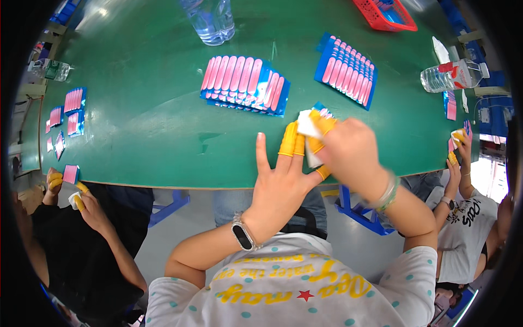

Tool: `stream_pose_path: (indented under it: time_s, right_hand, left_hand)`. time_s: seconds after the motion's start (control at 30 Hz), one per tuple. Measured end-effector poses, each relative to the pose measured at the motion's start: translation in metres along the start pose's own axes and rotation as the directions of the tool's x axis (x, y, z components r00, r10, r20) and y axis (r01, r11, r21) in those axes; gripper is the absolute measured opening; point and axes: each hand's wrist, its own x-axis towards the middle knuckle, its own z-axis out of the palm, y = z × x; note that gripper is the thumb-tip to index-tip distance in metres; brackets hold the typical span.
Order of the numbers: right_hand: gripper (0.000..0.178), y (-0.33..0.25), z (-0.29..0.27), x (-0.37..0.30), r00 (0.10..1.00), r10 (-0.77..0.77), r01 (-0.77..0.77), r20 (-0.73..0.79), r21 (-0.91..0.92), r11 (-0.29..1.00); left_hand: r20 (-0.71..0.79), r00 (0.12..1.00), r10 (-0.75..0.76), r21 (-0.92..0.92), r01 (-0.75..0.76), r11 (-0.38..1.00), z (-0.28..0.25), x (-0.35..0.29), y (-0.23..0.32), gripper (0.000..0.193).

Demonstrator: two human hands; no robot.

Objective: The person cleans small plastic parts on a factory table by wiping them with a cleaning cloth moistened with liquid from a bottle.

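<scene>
My left hand [286,182] lies stretched out near the table's front edge, with yellow finger cots on some of its fingers. Its covered fingertips are next to a white wipe [308,124]. My right hand [354,155], a little blurred and also in yellow finger cots, grips that wipe. Beneath it shows a corner of a blue sheet with pink strips [322,109]; the rest is hidden by my hands. Just beyond lies a stack of such blue sheets with rounded pink strips [239,82], and another stack [347,71] sits farther right.
A clear water bottle [212,24] stands at the far side of the green table [147,125], a red basket [384,16] at the far right. Another bottle [449,76] lies on the right. Co-workers sit on both sides, one hand [93,211] at left holding a white wipe, with smaller sheets [74,101] nearby.
</scene>
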Motion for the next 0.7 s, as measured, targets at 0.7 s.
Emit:
stream_pose_path:
  time_s: [0.7]
  right_hand:
    - [0.017,-0.011,-0.007,-0.018,0.998,0.031,-0.029,-0.051,0.049,0.998]
  left_hand:
    - [0.092,0.993,0.08,0.065,-0.086,0.994,-0.007,0.008,0.001,0.056]
